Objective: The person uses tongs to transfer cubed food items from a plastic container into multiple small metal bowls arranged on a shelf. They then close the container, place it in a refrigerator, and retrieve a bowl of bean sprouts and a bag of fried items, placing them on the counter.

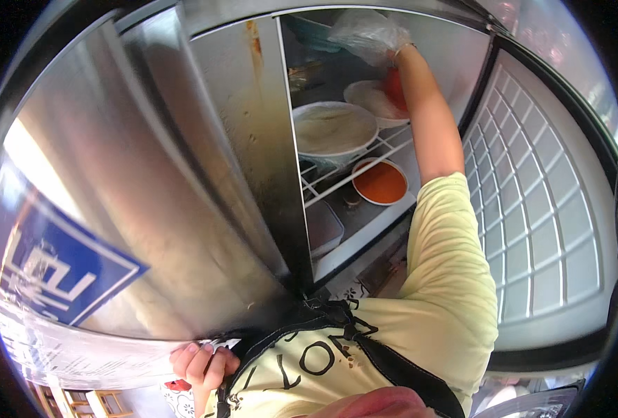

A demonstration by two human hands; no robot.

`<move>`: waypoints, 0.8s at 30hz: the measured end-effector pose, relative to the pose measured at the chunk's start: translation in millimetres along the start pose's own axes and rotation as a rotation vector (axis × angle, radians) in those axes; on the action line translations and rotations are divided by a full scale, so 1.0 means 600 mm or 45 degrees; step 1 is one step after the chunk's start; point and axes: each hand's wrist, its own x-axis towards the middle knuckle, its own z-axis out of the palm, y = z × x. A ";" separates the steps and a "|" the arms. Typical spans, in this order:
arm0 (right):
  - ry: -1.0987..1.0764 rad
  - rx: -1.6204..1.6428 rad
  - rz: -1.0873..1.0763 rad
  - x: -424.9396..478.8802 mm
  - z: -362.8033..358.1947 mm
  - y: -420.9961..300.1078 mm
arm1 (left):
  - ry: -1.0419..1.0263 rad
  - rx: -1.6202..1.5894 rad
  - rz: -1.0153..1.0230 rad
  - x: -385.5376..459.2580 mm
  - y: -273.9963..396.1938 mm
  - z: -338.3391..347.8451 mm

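My right arm reaches into an open refrigerator, above its white wire shelf (358, 172). My right hand (394, 54) is mostly hidden by clear plastic film or a bag (366, 34), near a red object (394, 89) at the back; its grip is unclear. A large plastic-covered bowl (335, 128) and a smaller covered bowl (369, 99) stand on the shelf. Below is a round tub of orange-red contents (380, 181), with a clear rectangular container (324, 224) at its left. My left hand (204, 363) is low at the left, fingers curled by my black apron strap; its contents are unclear.
The refrigerator door (544, 209), ribbed inside, stands open at the right. A rust-stained steel divider (246, 104) borders the opening. Closed steel panels (147, 183) curve across the left, one with a blue sign (74, 266). Wooden furniture (100, 402) stands at lower left.
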 end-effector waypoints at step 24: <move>0.246 0.134 0.578 -0.778 -0.365 -0.344 | -1.181 -2.356 -0.968 -0.027 0.037 0.000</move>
